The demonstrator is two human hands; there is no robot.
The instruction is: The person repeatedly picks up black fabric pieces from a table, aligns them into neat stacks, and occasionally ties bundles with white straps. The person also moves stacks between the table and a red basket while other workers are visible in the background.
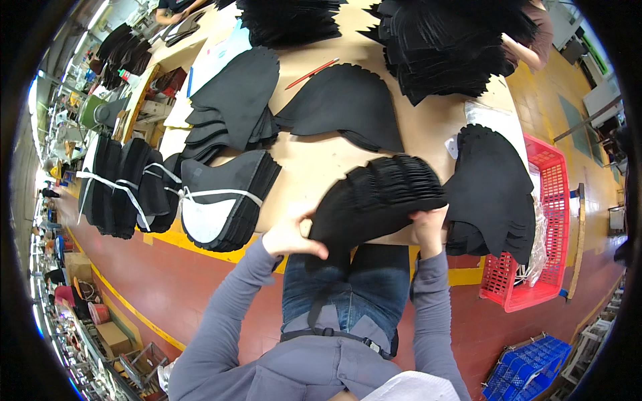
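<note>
A thick stack of black cut pieces point(381, 200), fanned in layers along its curved top, is held at the table's near edge. My left hand point(294, 239) grips its left end, thumb apart from the fingers, which are partly hidden behind the pieces. At the lower right corner, my right hand point(428, 224) is closed on the same stack. Just beyond lies a pile of curved black pieces point(348, 107). To the right of my right hand is another black pile point(491, 187); left of my left hand stands a tied bundle of black pieces point(227, 197) with a white patch.
More tied bundles point(127, 187) sit at the left edge, with spread black pieces point(234, 100) behind. A red pencil point(311, 73) lies on the table point(301, 167). Tall black stacks point(441, 47) stand far right near another person's arm point(525, 53). A red crate point(552, 234) adjoins the table.
</note>
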